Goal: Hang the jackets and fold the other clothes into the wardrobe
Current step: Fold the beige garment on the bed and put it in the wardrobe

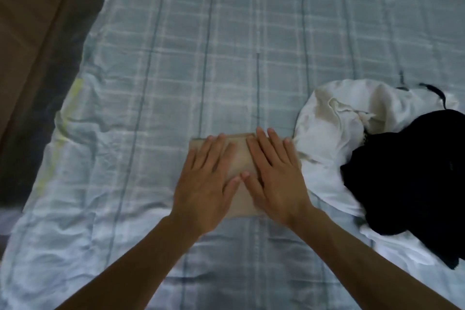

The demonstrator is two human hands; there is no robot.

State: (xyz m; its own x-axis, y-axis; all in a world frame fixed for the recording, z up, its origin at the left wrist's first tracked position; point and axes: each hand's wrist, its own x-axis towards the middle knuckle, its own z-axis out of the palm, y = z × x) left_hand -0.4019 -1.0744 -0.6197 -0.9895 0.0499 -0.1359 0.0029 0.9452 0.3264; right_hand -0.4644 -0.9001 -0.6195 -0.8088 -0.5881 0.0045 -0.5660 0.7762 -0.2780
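Note:
A small beige garment, folded into a rectangle, lies flat on the checked bed sheet. My left hand rests flat on its left half with the fingers spread. My right hand lies flat on its right half, also with the fingers apart. Both palms press down on the cloth and neither hand grips it. Right of the beige piece lies a crumpled white garment, and a black garment is heaped on top of it.
The pale blue checked sheet covers the whole bed and is wrinkled near the left edge. A brown wooden surface runs along the left side beyond the bed edge.

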